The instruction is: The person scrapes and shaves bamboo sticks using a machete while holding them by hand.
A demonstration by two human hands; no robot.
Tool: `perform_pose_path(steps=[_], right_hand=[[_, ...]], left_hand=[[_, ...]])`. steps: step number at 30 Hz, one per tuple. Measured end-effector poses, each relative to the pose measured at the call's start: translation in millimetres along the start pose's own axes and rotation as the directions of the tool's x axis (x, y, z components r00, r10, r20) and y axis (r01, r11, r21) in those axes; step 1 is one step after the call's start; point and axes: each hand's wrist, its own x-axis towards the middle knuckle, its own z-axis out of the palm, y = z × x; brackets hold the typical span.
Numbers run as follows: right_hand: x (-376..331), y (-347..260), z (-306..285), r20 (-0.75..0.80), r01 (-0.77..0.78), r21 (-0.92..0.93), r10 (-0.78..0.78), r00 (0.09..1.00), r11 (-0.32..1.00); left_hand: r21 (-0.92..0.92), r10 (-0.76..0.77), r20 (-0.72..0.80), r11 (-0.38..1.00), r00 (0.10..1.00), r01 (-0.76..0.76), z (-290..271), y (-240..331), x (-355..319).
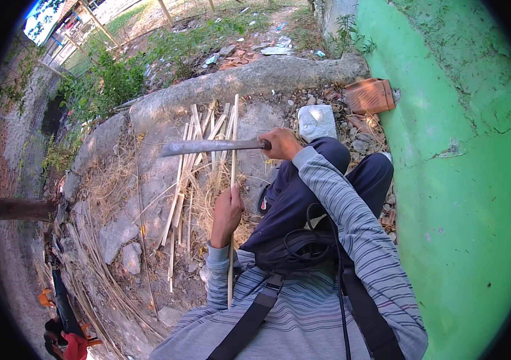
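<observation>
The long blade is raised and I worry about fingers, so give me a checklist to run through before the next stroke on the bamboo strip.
1. Right hand closed on the blade's handle: ok.
2. Left hand grip closed on the bamboo strip: ok.
3. Long blade held above the left hand, apart from it: ok.
4. Strip roughly upright, passing behind the blade: ok.
5. Knees lie close right of the blade: not ok.
6. Edge sharpness: cannot tell.
</observation>
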Motion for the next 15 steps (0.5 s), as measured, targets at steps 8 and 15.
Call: perform_pose_path(steps=[8, 15], right_hand=[[-1.5, 12.8, 6.1, -0.028, -0.055, 0.054, 0.057, 0.998, 0.997], [8.9, 50.8, -0.3, -0.201, -0.3, 0.079, 0.31, 0.929, 0.951]], left_hand=[[-0.064, -0.016, 0.047, 0.998, 0.999, 0.019, 5.3, 2.5, -2.9], [0.013, 0.003, 0.076, 1.0, 0.997, -0.003, 12.4, 14.8, -24.5]])
